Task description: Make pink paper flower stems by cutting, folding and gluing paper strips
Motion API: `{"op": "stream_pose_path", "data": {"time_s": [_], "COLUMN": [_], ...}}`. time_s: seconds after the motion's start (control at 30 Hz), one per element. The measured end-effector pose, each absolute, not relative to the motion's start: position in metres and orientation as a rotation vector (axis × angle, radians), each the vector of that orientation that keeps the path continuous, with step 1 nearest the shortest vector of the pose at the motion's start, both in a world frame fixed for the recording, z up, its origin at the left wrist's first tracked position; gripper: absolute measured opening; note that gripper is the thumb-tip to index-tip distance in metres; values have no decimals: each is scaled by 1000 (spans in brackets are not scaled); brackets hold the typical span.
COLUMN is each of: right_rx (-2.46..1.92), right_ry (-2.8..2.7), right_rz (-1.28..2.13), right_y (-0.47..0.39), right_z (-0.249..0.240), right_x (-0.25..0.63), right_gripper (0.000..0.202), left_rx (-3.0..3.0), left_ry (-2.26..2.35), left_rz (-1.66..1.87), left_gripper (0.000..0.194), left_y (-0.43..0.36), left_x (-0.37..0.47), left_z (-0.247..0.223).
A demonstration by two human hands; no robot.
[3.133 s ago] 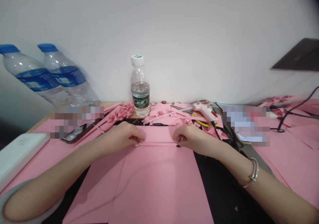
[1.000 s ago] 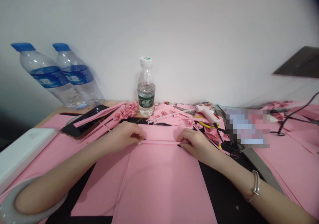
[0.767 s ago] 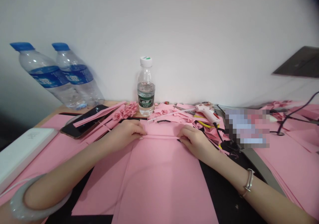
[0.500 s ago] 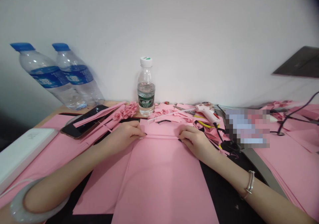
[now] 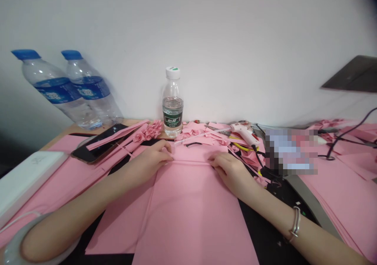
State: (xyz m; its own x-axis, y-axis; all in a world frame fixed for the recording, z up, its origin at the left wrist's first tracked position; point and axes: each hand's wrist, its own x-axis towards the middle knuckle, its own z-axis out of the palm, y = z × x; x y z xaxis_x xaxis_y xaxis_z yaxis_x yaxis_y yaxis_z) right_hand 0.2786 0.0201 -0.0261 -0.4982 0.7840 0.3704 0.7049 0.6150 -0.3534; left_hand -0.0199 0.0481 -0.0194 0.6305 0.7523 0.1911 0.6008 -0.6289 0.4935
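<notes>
A long pink paper sheet (image 5: 191, 210) lies in the middle, with a narrow folded or rolled band (image 5: 191, 162) across its upper part. My left hand (image 5: 156, 157) pinches the left end of this band, its fingers bent. At the right end, my right hand (image 5: 228, 165) is closed on the same band, thumb and fingers together. More pink paper (image 5: 123, 222) lies under the sheet on the left. Whether the band is a fold or a separate strip cannot be made out.
Behind the hands stands a small water bottle (image 5: 172, 112); two larger bottles (image 5: 59, 90) lean at left. A phone (image 5: 98, 143), paper flowers (image 5: 147, 132), a white box (image 5: 31, 182), a glue gun (image 5: 246, 133), scraps and cables surround the work. Pink sheets (image 5: 338, 202) lie at right.
The fingers of both hands have shifted slightly at the band's ends, and the band looks a little narrower. My left forearm has moved slightly down and left.
</notes>
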Motion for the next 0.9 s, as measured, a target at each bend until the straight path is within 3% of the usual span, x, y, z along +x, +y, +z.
{"op": "stream_pose_path", "data": {"time_s": [0.3,0.6,0.9], "right_rx": [-1046,-1144,-1247], "right_ry": [-2529,-2592,-2709], "right_rz": [-172,3,-94], "right_y": [2,-18,-23], "right_z": [-37,-29,-28], "right_x": [286,278,274], "right_gripper": [33,53,47], "left_rx": [2529,2707,2785], "left_ry": [1205,1183,1229], "left_rz": [548,316,282], "left_gripper": [35,60,47], "left_y": [29,3,-7], "left_x": [-19,-24,-11], "left_z": [-28,-37,-16]}}
